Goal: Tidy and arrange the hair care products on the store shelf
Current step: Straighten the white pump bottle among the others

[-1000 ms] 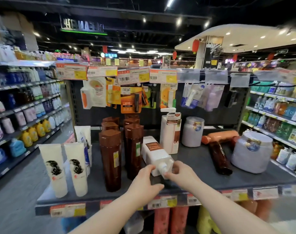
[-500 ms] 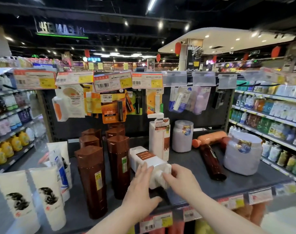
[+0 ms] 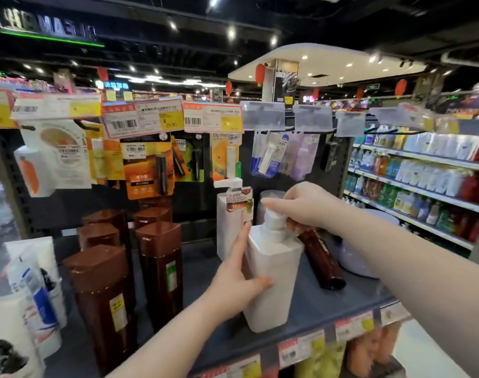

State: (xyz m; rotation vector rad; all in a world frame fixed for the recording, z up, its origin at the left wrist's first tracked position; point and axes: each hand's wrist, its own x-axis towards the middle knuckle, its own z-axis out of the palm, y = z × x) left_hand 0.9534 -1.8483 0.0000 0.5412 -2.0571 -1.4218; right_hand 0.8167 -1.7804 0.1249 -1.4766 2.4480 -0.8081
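Note:
A white square pump bottle (image 3: 276,279) stands upright near the front of the grey shelf (image 3: 200,271). My left hand (image 3: 238,282) holds its left side, thumb across the front. My right hand (image 3: 301,205) grips the pump head on top. A second white pump bottle (image 3: 230,227) with a brown tag stands just behind it. Several tall brown bottles (image 3: 161,268) stand in two rows to the left. A dark brown bottle (image 3: 323,257) lies on its side to the right, partly behind my right arm.
White tubes (image 3: 33,290) lean at the shelf's left end. A pale lilac jar (image 3: 355,257) sits at the right, mostly hidden by my arm. Hanging packets and price tags (image 3: 142,118) cross above. Price labels (image 3: 309,347) line the front edge. Another stocked aisle (image 3: 424,181) runs on the right.
The white pump bottle lay on its side with both hands at its pump end; it now stands upright. The view has moved closer and to the right.

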